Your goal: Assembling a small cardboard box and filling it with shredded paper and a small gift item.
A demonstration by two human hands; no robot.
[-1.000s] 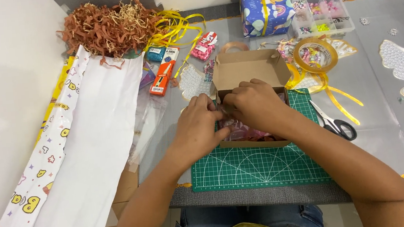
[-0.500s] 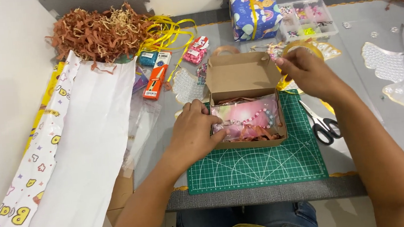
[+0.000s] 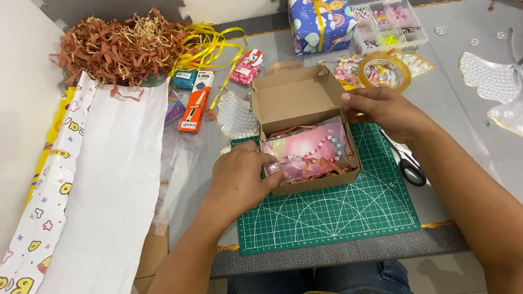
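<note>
A home craft table set up for gift wrapping: a green cutting mat [image 3: 327,207], sheets of patterned wrapping paper [image 3: 77,201], a heap of brown shredded paper filler [image 3: 117,46], a compartmented bead organizer [image 3: 386,25] and a ribbon-tied wrapped gift box [image 3: 316,10], edged by foam floor tiles [image 3: 110,6].

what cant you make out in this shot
Head view only:
- Scissors: blades hidden under the right hand and forearm.
- Left hand: fingertips tucked behind the cardboard box wall.
- Bead case: contents too small to tell.
- Wrapping paper: cut off by the bottom edge.
</note>
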